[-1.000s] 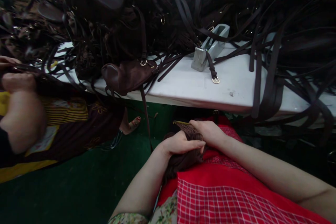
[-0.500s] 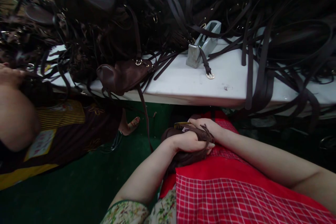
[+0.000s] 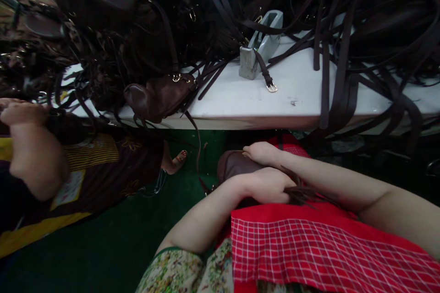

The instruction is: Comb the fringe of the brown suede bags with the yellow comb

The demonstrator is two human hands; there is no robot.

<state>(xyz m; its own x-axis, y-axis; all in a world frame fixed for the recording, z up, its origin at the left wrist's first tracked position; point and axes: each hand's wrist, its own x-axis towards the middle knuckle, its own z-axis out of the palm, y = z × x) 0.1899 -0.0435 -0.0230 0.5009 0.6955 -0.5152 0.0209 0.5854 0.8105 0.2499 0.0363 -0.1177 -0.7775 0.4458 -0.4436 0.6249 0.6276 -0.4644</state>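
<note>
A dark brown leather bag (image 3: pixel 237 164) lies on my lap below the table edge, partly covered by my hands. My left hand (image 3: pixel 270 185) is closed around thin brown leather strands (image 3: pixel 304 192) that fan out past its fingers. At the bag's far edge my right hand (image 3: pixel 264 152) has its fingers bent, apparently gripping that edge; the fingertips are mostly hidden. A thin strap (image 3: pixel 198 155) with a metal clip runs from the table down beside the bag.
A white table (image 3: pixel 223 105) carries heaps of dark bags and straps. On it stands a grey tape dispenser (image 3: pixel 249 62) with a buckled strap (image 3: pixel 264 73) against it. Loose straps (image 3: pixel 340 96) hang over the front edge. A co-worker's arm (image 3: pixel 37 146) is at left.
My left hand has moved right, drawing the strands away from the bag. More of the bag's smooth side shows, and the yellow zipper teeth are out of sight. The camera view has shifted slightly.
</note>
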